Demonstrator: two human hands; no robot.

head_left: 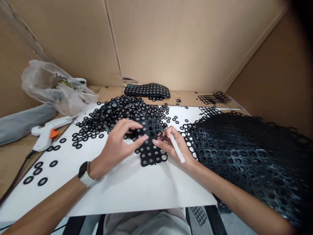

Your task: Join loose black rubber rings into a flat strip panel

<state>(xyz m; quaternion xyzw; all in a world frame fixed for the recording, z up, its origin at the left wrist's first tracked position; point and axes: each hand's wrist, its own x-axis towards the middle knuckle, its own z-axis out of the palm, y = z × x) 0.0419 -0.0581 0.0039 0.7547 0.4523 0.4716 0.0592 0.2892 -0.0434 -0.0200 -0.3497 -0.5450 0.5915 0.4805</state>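
Note:
A sheet of joined black rings (151,153) lies at the middle of the white board, partly raised between my hands. My left hand (122,138), with a watch on its wrist, has thumb and index finger apart at the sheet's left side. My right hand (176,145) pinches the sheet's right edge between thumb and fingertips. A white stick (177,148) is also tucked between that hand's fingers, pointing down toward me. Behind the sheet, a heap of loose black rings (114,112) spreads to the left.
A white glue gun (46,130) with an orange trigger lies at the left, near a clear plastic bag (61,88). A large black ring mesh (239,153) covers the right side. A rolled ring strip (146,90) rests at the back, and cardboard walls (171,42) enclose the white board (137,195).

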